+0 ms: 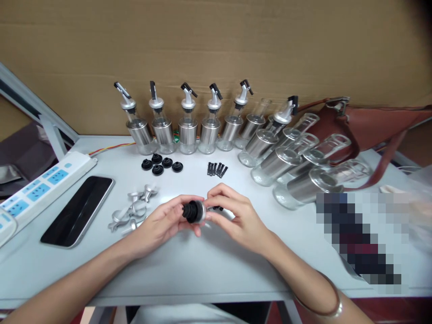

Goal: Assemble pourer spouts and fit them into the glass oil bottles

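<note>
The left hand (165, 219) is gripping a pourer top (193, 213) between thumb and fingers, near the front middle of the table (216, 274), while the right hand (238, 218) is pinching its silver side with thumb and fingertips; the two grips are probably steadying the small piece from opposite sides, with its stopper end pointing left. Loose parts are lying sorted by kind, seemingly so that each is staying within easy reach: black stoppers (157, 169) are sitting beyond the left hand, thin black levers (215, 169) are resting in a short row farther right, and silver spouts (138, 208) are lying in a loose heap beside the left forearm. Bottles with pourers (188, 132) are standing mostly along the cardboard backing (202, 45), and bottles with open necks (282, 161) are crowding mainly to the right, perhaps keeping the middle free for handwork. The held stopper is showing dark, matte, stepped rings like soft rubber, and its cap is gleaming smooth and round. Clear glass is rising above and below brushed-looking metal sleeves, the stoppers are spreading into ribbed discs, and the flat black phone (77, 211) is lying near the white power strip (42, 191)
</note>
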### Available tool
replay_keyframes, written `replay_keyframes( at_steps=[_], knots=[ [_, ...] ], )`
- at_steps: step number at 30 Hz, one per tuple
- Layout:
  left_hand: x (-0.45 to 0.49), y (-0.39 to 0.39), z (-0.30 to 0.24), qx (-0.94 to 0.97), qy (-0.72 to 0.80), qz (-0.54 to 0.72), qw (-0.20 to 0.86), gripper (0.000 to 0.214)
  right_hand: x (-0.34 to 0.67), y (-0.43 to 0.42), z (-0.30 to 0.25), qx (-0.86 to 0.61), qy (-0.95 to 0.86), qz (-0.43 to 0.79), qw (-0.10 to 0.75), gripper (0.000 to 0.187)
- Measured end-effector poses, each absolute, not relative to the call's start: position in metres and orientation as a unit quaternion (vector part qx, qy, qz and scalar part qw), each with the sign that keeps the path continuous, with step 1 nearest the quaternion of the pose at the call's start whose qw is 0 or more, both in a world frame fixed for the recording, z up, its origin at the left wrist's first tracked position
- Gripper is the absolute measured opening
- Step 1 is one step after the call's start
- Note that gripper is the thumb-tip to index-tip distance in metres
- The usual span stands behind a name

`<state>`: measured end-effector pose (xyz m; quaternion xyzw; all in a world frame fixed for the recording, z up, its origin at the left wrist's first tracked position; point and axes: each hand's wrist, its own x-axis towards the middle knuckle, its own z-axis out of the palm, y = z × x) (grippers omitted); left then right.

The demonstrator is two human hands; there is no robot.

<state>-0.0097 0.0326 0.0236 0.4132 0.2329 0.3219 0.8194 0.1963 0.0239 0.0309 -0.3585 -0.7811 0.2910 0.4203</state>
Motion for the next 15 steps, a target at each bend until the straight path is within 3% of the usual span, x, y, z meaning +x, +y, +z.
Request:
replay_keyframes(
  at_steps=[15],
  knots=[
    [-0.008, 0.0293, 0.029, 0.396, 0.221, 0.342, 0.823, 0.024, 0.1951, 0.0223, 0.0345, -0.325, -0.786, 0.359, 0.385, 0.026]
  ],
)
